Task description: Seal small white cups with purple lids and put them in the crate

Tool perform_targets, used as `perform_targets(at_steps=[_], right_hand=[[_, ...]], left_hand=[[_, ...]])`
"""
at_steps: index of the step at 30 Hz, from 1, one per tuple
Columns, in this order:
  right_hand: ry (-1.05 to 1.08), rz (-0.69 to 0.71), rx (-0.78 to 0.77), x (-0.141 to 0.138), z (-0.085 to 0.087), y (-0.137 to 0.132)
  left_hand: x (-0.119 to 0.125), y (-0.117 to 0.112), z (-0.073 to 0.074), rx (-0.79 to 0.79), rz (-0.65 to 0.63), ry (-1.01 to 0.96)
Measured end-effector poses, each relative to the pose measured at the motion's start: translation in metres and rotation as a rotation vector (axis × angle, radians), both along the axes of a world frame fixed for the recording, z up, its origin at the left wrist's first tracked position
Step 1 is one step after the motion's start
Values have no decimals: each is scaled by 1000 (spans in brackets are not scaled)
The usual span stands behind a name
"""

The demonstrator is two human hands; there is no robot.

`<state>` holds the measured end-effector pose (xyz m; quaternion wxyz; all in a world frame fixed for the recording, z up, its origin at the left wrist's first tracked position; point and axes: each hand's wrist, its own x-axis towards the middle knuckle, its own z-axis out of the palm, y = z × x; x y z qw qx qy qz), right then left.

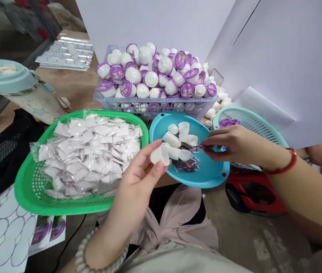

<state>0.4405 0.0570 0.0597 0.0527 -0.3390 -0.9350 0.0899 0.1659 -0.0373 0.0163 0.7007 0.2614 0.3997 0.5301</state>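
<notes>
1. A teal plastic tray [212, 178] is sitting between both hands, keeping loose white cups [178, 138] and dark sachets [186, 165] within easy reach.
2. The left hand [136, 178] is curling partly closed, gripping a single white cup [160, 154] over the tray's left edge.
3. The right hand [234, 142] is pinching a sachet [203, 147] between its fingertips above the tray.
4. A green basket [64, 207] of white packets [87, 151] is sitting left of the tray; a blue-white basket [115, 102] of lidded cups [155, 72] is standing behind it.

Nothing readable (purple lid labels [126, 88] too blurred).
</notes>
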Motion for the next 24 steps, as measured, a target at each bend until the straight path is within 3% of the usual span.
perform_targets(at_steps=[3,6,11,15,18,22,24], right_hand=[[454,39,38,-25,6,-25],[655,-13,127,-52,-8,-41],[675,-116,273,-68,-30,-52],[508,-178,227,-70,-31,-64],[572,-237,160,-70,-32,-73],[797,-224,150,-51,-36,-73],[764,-249,173,-24,-36,-61]], left_hand=[[15,3,2,36,-93,-28],[29,4,6,19,-150,-158],[40,8,7,-5,-37,-176],[42,12,6,-35,-71,-99],[44,13,7,-30,-114,0],[42,10,7,4,-118,127],[36,8,6,13,-102,200]])
